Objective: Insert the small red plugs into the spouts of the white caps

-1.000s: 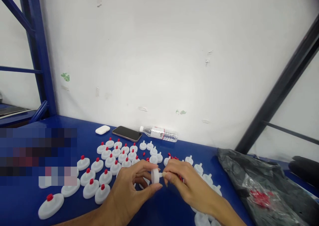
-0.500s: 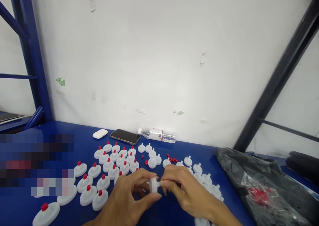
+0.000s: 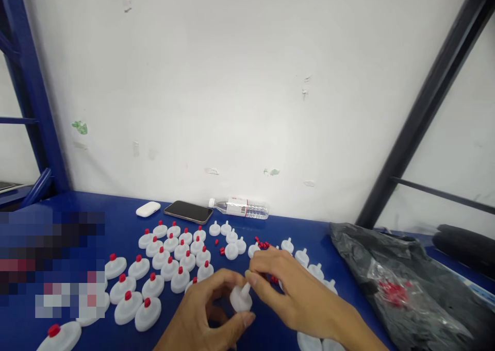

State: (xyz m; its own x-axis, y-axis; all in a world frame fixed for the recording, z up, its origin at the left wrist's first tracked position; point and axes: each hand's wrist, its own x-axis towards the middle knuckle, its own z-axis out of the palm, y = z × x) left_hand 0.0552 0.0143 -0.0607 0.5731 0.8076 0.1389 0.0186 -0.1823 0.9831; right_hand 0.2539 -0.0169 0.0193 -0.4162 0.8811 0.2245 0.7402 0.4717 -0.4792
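Note:
A white plastic nozzle cap [image 3: 240,298] with a narrow spout is held by its round base between the thumb and fingers of my left hand [image 3: 211,310]. Its spout tilts up and to the right. My right hand [image 3: 286,289] has its thumb and forefinger closed at the spout's tip; whether a red tip is between them is hidden. Just behind my right hand lie small red tips [image 3: 263,245]. On the left stand several white nozzle caps with red tips [image 3: 180,280]. Several nozzle caps without red tips [image 3: 301,257] lie around my right hand.
Along the wall lie a white case [image 3: 148,209], a phone [image 3: 188,212] and a clear bottle [image 3: 240,207] on the blue table [image 3: 112,206]. A dark plastic bag [image 3: 359,258], with a clear bag of red pieces [image 3: 394,293] on it, covers the right side.
The nozzle cap in my left hand has turned from lying sideways to spout up and tilted right. My right fingers have risen with its tip. The view has shifted slightly to the right.

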